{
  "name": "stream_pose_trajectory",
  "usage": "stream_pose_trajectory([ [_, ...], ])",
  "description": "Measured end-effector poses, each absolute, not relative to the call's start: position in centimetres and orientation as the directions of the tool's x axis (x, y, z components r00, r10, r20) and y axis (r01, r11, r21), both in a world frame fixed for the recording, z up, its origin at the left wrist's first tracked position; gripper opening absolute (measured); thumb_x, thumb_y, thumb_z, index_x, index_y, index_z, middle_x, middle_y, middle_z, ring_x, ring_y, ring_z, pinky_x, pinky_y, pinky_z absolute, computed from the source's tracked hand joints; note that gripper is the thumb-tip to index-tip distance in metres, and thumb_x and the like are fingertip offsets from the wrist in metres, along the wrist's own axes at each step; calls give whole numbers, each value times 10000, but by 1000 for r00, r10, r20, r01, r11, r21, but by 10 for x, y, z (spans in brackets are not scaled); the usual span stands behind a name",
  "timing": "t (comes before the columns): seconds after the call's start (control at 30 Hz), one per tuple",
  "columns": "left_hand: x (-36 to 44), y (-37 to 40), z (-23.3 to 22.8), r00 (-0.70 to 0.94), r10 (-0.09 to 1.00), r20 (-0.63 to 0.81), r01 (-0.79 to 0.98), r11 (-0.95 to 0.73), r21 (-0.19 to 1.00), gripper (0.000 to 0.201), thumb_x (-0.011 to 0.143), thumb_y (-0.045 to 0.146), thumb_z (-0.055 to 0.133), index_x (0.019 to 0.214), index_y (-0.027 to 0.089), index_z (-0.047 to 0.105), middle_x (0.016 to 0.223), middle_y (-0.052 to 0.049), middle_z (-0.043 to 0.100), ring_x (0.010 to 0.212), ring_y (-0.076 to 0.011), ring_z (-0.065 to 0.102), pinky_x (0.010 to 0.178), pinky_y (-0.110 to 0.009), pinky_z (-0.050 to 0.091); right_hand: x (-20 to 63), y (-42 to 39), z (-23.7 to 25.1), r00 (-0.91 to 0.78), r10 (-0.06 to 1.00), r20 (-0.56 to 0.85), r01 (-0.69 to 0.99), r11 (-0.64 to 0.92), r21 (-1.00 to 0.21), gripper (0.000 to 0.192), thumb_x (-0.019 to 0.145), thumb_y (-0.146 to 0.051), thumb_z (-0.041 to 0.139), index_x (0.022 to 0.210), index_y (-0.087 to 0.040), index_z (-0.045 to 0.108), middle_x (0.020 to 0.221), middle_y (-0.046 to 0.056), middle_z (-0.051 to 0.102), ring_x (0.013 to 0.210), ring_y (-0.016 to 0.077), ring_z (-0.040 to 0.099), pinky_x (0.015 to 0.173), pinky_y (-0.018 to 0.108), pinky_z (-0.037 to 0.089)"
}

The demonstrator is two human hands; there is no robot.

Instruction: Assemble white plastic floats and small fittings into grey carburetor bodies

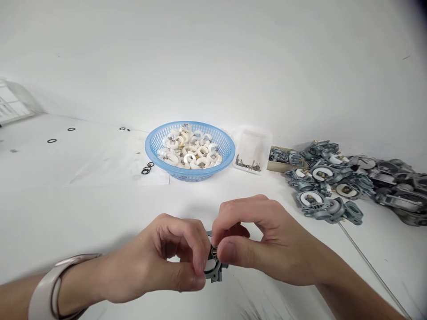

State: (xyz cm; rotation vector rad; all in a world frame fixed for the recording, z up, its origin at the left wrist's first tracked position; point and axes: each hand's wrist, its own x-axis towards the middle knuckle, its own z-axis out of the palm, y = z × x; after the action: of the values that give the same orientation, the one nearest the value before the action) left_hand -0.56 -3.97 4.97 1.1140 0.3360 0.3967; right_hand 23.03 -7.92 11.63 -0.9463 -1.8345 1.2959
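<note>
White table: we see it fill the whole view, with every other item resting on it.

Heap of grey metal parts: we find it at the far right, many with white rings set in them, spreading out to the right edge.

Blue basket: we place it at centre, behind the hands, full of white horseshoe-shaped pieces.

Clear tray: just right of the basket, with a cluster of small metal pins at its near edge.

Small cardboard box: between the tray and the heap, holding more grey parts.

Left hand: we see its fingers curled in and its thumb pressed against a small grey metal part. A pale watch strap sits on the wrist.

Right hand: its thumb and fingers are pinched narrowly on the top of the same part. The part is low in the middle, between both hands, close to the table.

Thin metal rod: lying slantwise at the right.

Black rubber rings: a few just left of the basket, others scattered farther left.
</note>
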Motion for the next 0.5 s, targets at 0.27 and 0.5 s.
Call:
stream_pose_trajectory([
  [0.27,-10,-38,40,852,523,17,-229,343,911,163,964,129,794,849,180,690,891,-12,642,711,-107,528,582,-199,395,226,-77,113,-481,871,100,166,202,-965,226,1004,-347,808,848,-189,766,746,-40,679,630,96,526,593,229,440],
  [0.5,-10,-37,33,838,544,-45,-167,335,927,219,971,300,846,841,208,696,864,-15,659,839,-178,590,697,-261,451,221,-79,100,-477,868,137,116,217,-969,117,956,-226,842,853,-196,794,756,-44,683,635,85,528,599,218,431],
])
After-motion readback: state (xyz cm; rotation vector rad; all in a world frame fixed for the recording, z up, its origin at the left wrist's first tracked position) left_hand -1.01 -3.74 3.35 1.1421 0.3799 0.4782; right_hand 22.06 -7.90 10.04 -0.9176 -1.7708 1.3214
